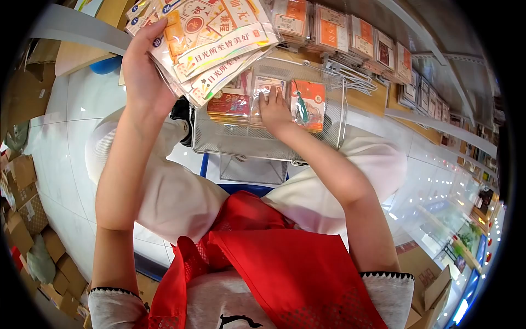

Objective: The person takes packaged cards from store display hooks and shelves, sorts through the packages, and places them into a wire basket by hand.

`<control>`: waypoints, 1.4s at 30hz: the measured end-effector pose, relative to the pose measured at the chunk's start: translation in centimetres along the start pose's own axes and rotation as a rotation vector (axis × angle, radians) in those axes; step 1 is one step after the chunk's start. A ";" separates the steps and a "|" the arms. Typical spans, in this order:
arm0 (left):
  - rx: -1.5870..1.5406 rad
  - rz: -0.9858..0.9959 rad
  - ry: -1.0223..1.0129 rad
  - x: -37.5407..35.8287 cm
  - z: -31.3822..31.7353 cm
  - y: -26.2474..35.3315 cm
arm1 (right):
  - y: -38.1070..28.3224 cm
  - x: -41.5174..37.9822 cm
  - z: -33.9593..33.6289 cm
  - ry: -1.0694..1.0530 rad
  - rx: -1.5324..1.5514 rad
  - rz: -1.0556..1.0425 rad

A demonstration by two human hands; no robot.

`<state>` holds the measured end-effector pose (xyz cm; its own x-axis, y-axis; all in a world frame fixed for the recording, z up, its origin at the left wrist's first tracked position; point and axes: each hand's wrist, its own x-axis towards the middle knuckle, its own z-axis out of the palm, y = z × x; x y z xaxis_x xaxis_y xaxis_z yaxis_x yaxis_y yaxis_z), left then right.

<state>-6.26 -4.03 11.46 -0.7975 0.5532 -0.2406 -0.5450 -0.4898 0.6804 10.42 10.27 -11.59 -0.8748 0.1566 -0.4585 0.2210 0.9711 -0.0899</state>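
Observation:
My left hand (143,74) is raised at the upper left, its thumb and fingers closed on a fanned stack of plastic-wrapped printed packets (219,38) with orange and cream designs and Chinese lettering. Lower down, my right hand (275,113) lies with its fingers spread on a wrapped packet (268,85) inside a wire mesh basket (205,137). To one side of that packet is a stack of dark red packets (227,105). On the other side sits an orange packet (312,93) with a green tassel. What lies beneath my right palm is hidden.
A shelf (367,101) behind the basket bears rows of similar orange and white packets (331,30). Cardboard boxes (55,263) are piled at the far left. A red apron (296,268) covers my front, and my knees flank the basket.

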 end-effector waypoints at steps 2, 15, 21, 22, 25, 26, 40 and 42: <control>-0.003 -0.010 -0.008 0.1 -0.1 0.0 | 0.0 0.2 0.5 -0.011 -0.007 0.023; 0.146 -0.280 -0.088 0.4 -0.5 -4.0 | 1.3 -3.3 -13.4 0.122 0.633 -0.050; 0.455 -0.422 -0.157 -1.6 1.2 -4.6 | 6.3 -8.8 -19.7 0.462 1.496 0.045; 0.514 -0.421 -0.191 -1.8 1.2 -5.0 | 6.2 -9.4 -20.0 0.475 1.491 0.043; 0.695 -0.397 -0.321 -2.5 1.3 -6.3 | 5.8 -10.3 -19.7 0.471 1.367 0.047; 0.724 -0.370 -0.330 -2.7 1.5 -6.8 | 5.9 -10.5 -19.3 0.444 1.249 0.053; 0.029 -0.463 -0.180 -0.3 2.4 -7.8 | 11.0 -13.4 -19.8 0.714 2.059 0.163; -0.005 -0.480 -0.231 0.3 2.2 -7.9 | 8.6 -12.7 -18.7 0.601 2.052 0.168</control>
<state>-1.63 1.51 7.54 -0.3805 0.8498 -0.3648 -0.8365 -0.1480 0.5276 15.31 20.00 10.00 -0.7062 0.6233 -0.3358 -0.0367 -0.5059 -0.8618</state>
